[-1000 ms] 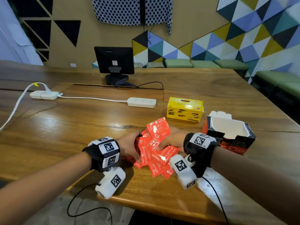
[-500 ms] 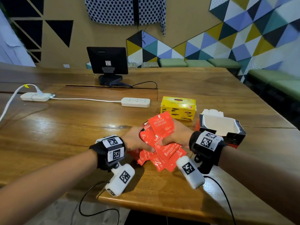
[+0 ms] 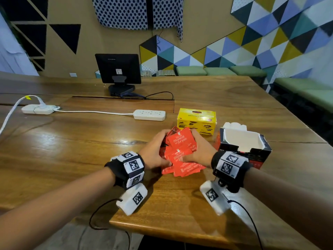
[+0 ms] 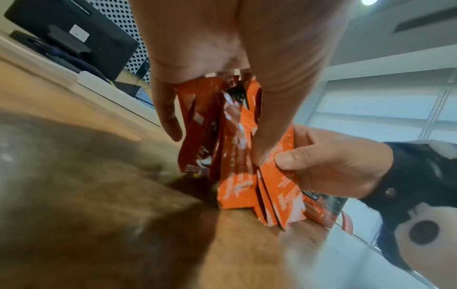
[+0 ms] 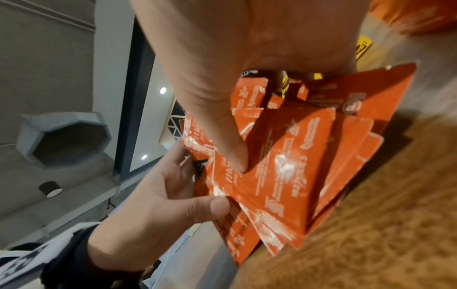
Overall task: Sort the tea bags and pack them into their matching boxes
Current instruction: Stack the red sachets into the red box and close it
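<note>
On the wooden table point(image 3: 72, 150), both the left hand point(image 3: 155, 152) and right hand point(image 3: 196, 150) clamp the red tea bags point(image 3: 180, 152) between them; beside, the open black box point(image 3: 243, 147) shows a bare white interior.

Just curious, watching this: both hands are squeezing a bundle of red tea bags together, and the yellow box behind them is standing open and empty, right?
Not quite. The yellow box is closed; the head view shows the open, empty one is the black box. Both hands, left hand and right hand, do grip the red tea bags.

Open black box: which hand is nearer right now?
Right. The right hand grips the red tea bags just beside the open black box; the left hand grips the bundle's far side, with the bags between.
</note>
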Tool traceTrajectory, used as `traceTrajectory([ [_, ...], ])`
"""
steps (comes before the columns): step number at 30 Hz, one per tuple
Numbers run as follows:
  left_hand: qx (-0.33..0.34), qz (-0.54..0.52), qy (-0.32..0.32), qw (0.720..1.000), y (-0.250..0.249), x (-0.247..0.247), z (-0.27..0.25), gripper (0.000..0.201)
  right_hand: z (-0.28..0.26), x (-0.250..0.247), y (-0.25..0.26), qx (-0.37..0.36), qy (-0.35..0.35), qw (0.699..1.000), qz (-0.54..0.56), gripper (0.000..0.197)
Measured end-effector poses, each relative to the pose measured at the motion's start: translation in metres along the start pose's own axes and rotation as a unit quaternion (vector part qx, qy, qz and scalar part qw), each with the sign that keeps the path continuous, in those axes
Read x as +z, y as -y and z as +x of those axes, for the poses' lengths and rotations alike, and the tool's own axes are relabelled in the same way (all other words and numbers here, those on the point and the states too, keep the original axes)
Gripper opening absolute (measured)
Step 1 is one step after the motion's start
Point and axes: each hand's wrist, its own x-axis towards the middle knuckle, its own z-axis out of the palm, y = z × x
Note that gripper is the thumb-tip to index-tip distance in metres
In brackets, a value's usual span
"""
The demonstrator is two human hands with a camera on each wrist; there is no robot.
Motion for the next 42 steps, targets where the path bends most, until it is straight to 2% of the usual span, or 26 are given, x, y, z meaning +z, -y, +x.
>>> traceTrajectory([
  [3, 0.017, 0.008, -0.018, 1.0, -0.002, 0.004, -0.002, 0.096, 0.001, 0.007, 0.001, -0.028, -0.009, 1.0, -0.005, 0.072],
  [7, 0.067, -0.04, -0.079, 0.994, -0.01, -0.004, -0.001, 0.087, 0.005, 0.011, 0.006, -0.086, -0.079, 0.993, 0.008, 0.067],
  [10, 0.072, -0.039, -0.105, 0.991, -0.008, -0.01, 0.003, 0.093, 0.007, 0.01, 0.01, -0.08, -0.097, 0.992, 0.032, 0.066],
  [14, -0.022, -0.016, -0.023, 0.999, 0.008, -0.006, 0.003, 0.108, 0.005, 0.009, 0.001, -0.002, -0.012, 1.0, 0.011, 0.069],
  [16, -0.059, -0.016, -0.008, 0.998, 0.012, -0.005, 0.003, 0.112, 0.004, 0.009, -0.003, 0.02, 0.003, 1.0, 0.009, 0.075],
  [18, -0.047, -0.017, -0.007, 0.999, 0.008, -0.002, 0.005, 0.107, 0.006, 0.012, -0.003, 0.021, -0.005, 1.0, 0.014, 0.079],
  [21, 0.01, 0.01, -0.004, 1.0, -0.001, 0.005, 0.008, 0.098, 0.009, 0.021, -0.003, -0.006, -0.026, 0.999, -0.024, 0.088],
  [25, 0.012, -0.006, -0.008, 1.0, 0.003, 0.004, 0.007, 0.098, 0.006, 0.023, -0.008, -0.035, -0.09, 0.994, -0.041, 0.104],
  [28, 0.01, -0.005, 0.011, 1.0, 0.001, 0.005, 0.005, 0.092, 0.004, 0.018, -0.006, -0.027, -0.061, 0.998, 0.0, 0.123],
  [30, 0.001, -0.003, 0.021, 1.0, 0.0, 0.007, 0.004, 0.096, 0.003, 0.017, -0.003, -0.018, -0.026, 0.999, 0.0, 0.119],
  [32, -0.02, -0.005, 0.022, 1.0, 0.002, 0.008, 0.003, 0.105, 0.003, 0.018, -0.002, -0.014, -0.02, 1.0, -0.009, 0.113],
  [36, -0.073, -0.027, -0.018, 0.997, 0.002, 0.009, 0.004, 0.121, 0.003, 0.022, 0.0, -0.013, -0.026, 0.999, -0.013, 0.124],
  [40, -0.068, -0.06, 0.0, 0.996, -0.005, 0.016, 0.006, 0.129, 0.002, 0.019, 0.006, -0.004, 0.027, 1.0, 0.012, 0.111],
  [42, -0.084, -0.063, -0.015, 0.994, -0.008, 0.017, 0.006, 0.129, 0.003, 0.016, 0.004, 0.01, 0.019, 1.0, 0.009, 0.104],
])
